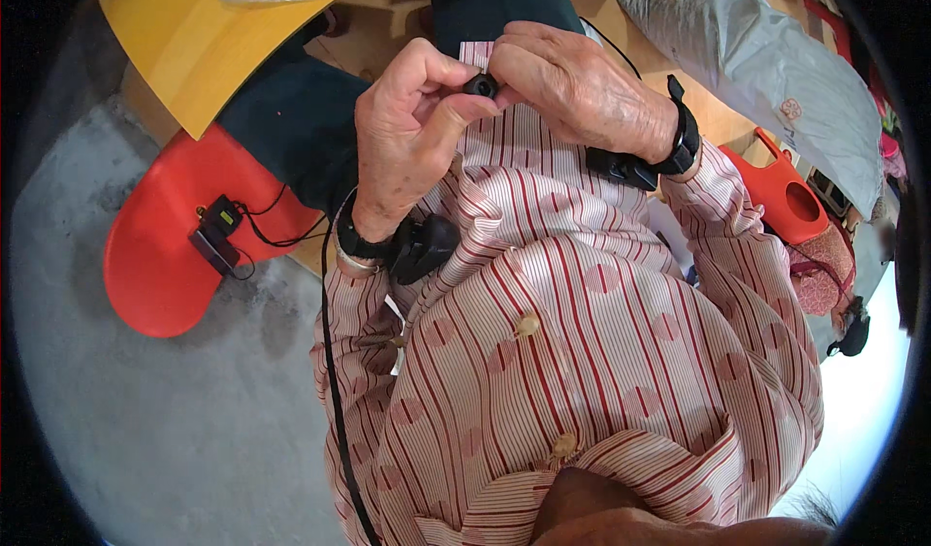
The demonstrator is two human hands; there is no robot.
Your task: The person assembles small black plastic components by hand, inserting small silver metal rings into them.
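A small black round piece (481,85) with a dark hole in its middle is held in front of my body, above my lap. My left hand (402,124) is closed on it, thumb and forefinger pinching it from the left. My right hand (572,90) is closed too, its fingertips meeting the piece from the right side. Whether the right fingers also grip something smaller cannot be made out, as the knuckles hide it. Black straps with dark box-shaped devices circle both wrists. Below the hands lies my red-and-white striped shirt (582,304).
A yellow board (213,37) with clear plastic on it stands at upper left. Dark electronic boxes (218,236) with cables lie on a red seat (155,245). At right are a grey plastic bag (766,80) and an orange-red chair (790,197). A black cable (335,391) runs down my left side.
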